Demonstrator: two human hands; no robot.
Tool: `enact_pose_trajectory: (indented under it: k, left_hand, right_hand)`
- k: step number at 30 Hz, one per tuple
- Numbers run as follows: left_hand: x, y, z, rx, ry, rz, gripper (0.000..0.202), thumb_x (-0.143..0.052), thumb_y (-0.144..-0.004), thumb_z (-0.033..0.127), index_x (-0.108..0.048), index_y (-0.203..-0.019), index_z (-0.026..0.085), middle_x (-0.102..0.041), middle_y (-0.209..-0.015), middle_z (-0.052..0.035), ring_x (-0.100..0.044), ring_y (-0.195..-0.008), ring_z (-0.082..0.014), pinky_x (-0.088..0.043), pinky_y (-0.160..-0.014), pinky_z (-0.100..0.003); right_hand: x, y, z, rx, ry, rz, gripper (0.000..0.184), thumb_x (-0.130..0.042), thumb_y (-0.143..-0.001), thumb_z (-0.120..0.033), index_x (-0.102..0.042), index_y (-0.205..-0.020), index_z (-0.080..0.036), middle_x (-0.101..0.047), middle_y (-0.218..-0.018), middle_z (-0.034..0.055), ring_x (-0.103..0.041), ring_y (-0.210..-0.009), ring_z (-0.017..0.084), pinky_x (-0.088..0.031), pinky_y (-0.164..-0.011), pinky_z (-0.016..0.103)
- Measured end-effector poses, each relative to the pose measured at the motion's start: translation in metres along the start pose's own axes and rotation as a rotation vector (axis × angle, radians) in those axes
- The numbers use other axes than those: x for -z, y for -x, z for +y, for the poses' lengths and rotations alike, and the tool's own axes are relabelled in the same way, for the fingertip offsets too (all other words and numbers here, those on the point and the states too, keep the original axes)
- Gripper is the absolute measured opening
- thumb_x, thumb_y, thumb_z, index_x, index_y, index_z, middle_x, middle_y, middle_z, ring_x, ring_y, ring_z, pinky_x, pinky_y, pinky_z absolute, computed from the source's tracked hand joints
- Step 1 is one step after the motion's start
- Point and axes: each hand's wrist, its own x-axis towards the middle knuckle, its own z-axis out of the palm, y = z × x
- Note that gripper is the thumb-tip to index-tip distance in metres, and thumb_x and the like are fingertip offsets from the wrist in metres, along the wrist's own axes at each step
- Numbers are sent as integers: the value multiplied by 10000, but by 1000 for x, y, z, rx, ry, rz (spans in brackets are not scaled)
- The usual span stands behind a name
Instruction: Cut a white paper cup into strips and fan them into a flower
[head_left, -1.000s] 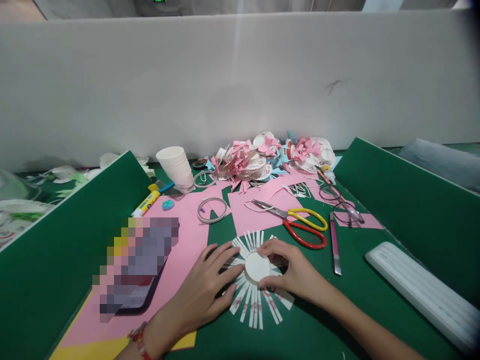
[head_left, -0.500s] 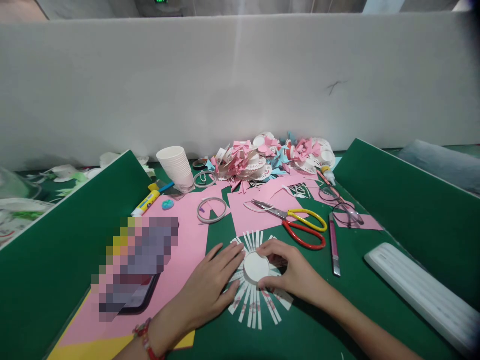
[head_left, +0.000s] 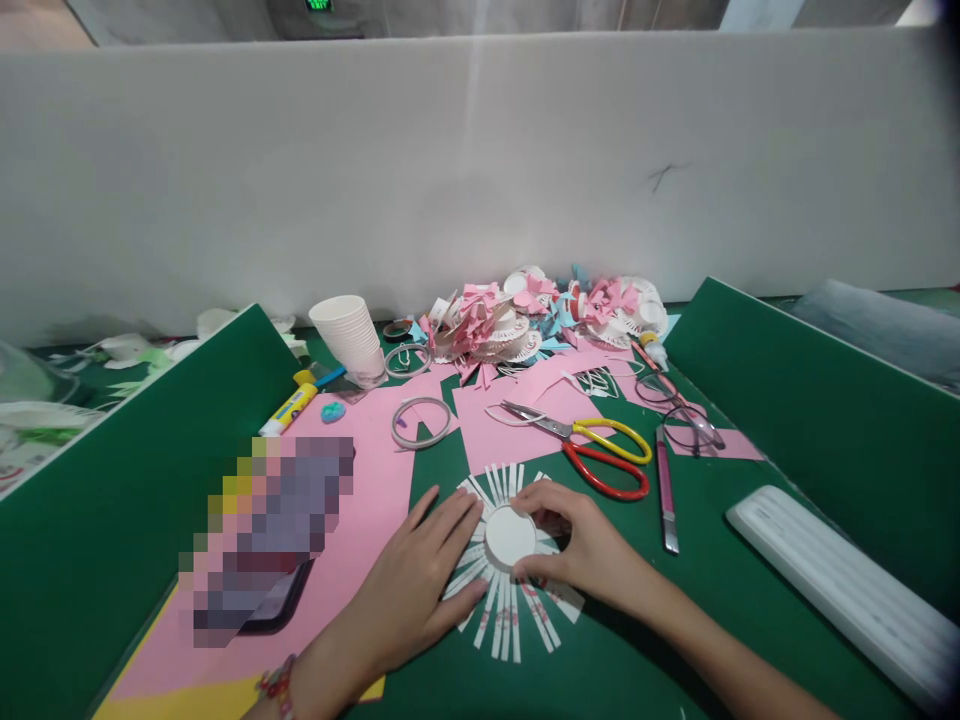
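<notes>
A paper cup (head_left: 511,538), its wall cut into strips fanned out flat, lies base up on the green table. My left hand (head_left: 424,575) rests flat with fingers stretched over the strips on the cup's left side. With thumb and fingers curved around the right edge of the round base, my right hand (head_left: 581,535) holds the cup; some of its fingertips are hidden. Just beyond lie scissors (head_left: 574,430) with one yellow and one red handle. A purple utility knife (head_left: 666,490) is to the right of them.
Pink paper (head_left: 375,500) covers the left side, with a blurred phone (head_left: 274,540) and a glue stick (head_left: 289,408). Stacked paper cups (head_left: 349,335), wire coils (head_left: 421,423) and a pile of cut cups (head_left: 495,325) stand farther back. Glasses (head_left: 686,425) and a white bar-shaped object (head_left: 840,590) are right.
My left thumb has shifted slightly down and outward over the strips. The right hand keeps its hold on the cup base, and the whole view has moved a little.
</notes>
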Motion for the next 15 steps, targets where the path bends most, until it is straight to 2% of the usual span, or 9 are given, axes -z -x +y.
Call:
enact_pose_trajectory:
  k: [6,15]
  left_hand:
    - [-1,-2,-2,3,-21,33,519,-428,-834,396,-430,-1259,98,-521,-1258,-147,-441,-1181,-275,-323,-990,-509]
    - [-2,3,4,-10,-93,49,589,-442,-811,449,-420,-1264,75,-519,-1256,-167,-435,-1181,-309,-321,-977,-517]
  right_hand:
    - [0,0,0,-17,-1,5,368,-805,-511,-207,-577,-798,-176,-598,-874,28,-486,-674,130,-402,-567,242]
    - [0,0,0,-10,-20,2,388,-807,-513,-213,-577,-823,-173,-600,-876,33,-488,-676,133,-402,-575,241]
